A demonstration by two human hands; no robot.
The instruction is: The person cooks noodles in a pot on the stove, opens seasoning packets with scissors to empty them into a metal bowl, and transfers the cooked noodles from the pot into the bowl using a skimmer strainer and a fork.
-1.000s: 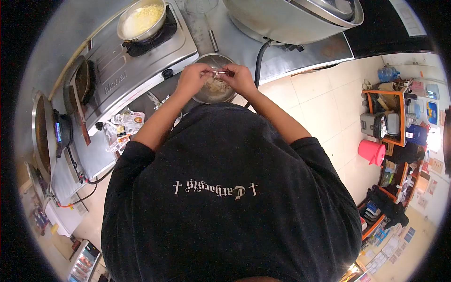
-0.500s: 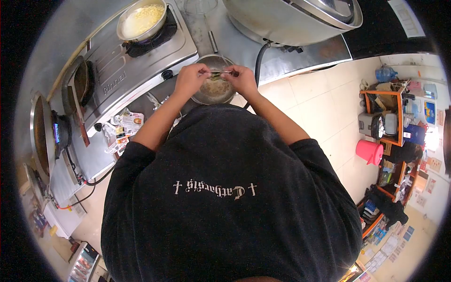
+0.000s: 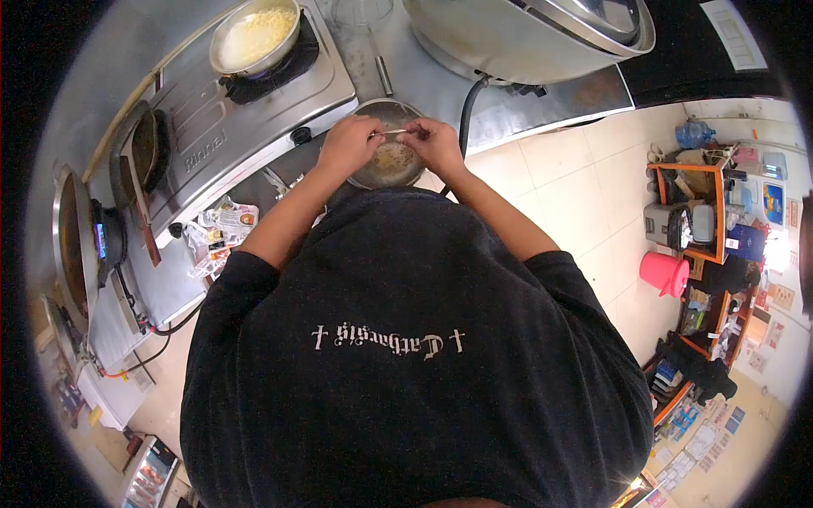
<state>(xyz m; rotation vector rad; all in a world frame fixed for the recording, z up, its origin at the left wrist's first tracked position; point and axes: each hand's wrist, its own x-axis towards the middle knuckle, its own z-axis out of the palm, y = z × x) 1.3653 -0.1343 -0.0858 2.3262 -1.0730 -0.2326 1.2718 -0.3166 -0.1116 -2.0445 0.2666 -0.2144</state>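
Over a round metal bowl (image 3: 391,173) with brownish bits inside, both my hands meet near its far side. My left hand (image 3: 353,141) pinches one end of a thin, light-coloured strip (image 3: 392,132). The other end is between the fingers of my right hand (image 3: 432,142). What the strip is, I cannot make out. Behind the bowl, a whisk handle (image 3: 384,74) lies on the metal counter.
A pan (image 3: 257,38) of pale liquid and yellow bits sits on the stove (image 3: 203,140). A large metal pot (image 3: 517,42) stands at the back. Dark pans (image 3: 144,152) are at the left, plastic packets (image 3: 224,233) nearer, a pink bin (image 3: 665,273) at right.
My hands stay above the bowl with small finger movements. The thing between them now shows as a thin, light strip.
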